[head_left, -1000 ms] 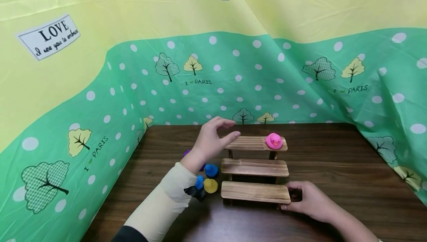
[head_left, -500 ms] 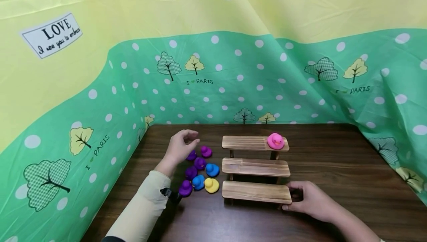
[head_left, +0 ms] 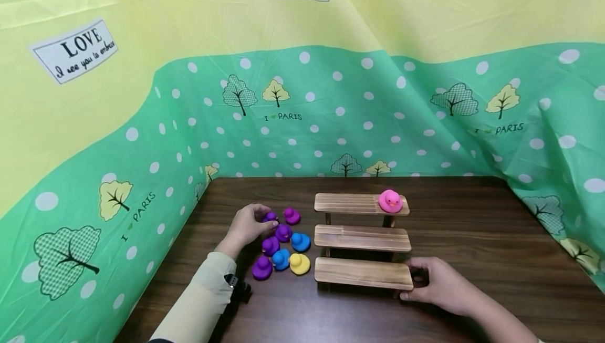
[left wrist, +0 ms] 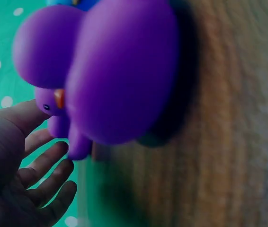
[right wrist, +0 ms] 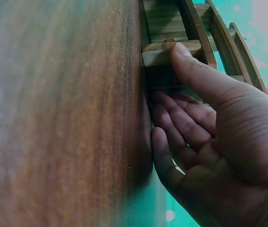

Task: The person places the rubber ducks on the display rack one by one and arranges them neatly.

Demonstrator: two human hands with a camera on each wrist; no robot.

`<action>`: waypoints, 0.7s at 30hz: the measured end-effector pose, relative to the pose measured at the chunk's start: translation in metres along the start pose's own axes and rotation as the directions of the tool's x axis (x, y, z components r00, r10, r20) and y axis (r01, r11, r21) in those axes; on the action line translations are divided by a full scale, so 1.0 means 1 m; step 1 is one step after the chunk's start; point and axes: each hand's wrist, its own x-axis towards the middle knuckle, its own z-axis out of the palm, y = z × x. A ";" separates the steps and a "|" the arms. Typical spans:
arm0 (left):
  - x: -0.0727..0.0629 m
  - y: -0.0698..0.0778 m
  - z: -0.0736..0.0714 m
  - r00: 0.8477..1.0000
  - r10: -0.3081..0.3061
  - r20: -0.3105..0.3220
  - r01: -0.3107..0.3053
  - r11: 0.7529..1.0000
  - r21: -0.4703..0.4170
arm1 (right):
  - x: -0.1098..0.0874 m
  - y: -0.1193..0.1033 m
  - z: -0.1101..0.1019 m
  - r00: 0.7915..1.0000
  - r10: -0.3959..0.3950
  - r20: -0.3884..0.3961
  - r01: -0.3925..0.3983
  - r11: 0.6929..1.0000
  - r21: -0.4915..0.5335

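My left hand (head_left: 247, 227) is low at the back left of a cluster of rubber ducks, thumb and forefinger on either side of a purple duck (head_left: 270, 218). In the left wrist view its fingers (left wrist: 53, 165) are loosely extended, and a large purple duck (left wrist: 120, 71) in front hides part of the view. My right hand (head_left: 437, 285) grips the right end of the lowest step of a three-tier wooden stand (head_left: 361, 272). Its thumb (right wrist: 183, 49) presses the wood in the right wrist view, with fingers curled below. A pink duck (head_left: 390, 201) sits on the top step's right end.
Left of the stand are several more purple ducks (head_left: 262, 268), blue ducks (head_left: 300, 241), a yellow duck (head_left: 300, 263) and a magenta duck (head_left: 291, 216). A dark wooden table (head_left: 454, 217) lies under everything. A green and yellow printed cloth (head_left: 321, 85) walls the back and sides.
My left hand has drawn back left from near the top step, then lowered to the purple duck at the back left. The right hand keeps its grip on the stand.
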 end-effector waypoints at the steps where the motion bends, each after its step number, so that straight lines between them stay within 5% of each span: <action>1: 0.000 -0.001 0.001 1.000 -0.006 -0.005 0.006 1.000 0.016 | 0.000 0.000 0.000 1.000 0.004 -0.003 -0.004 1.000 -0.007; 9: 0.000 -0.005 0.007 0.998 0.000 -0.064 0.007 0.993 0.114 | -0.004 -0.002 -0.002 0.999 0.028 -0.022 -0.030 0.994 -0.105; 21: -0.007 -0.006 0.006 0.996 -0.004 -0.091 0.009 0.998 0.058 | -0.002 -0.001 0.000 1.000 0.026 -0.013 -0.026 0.998 -0.062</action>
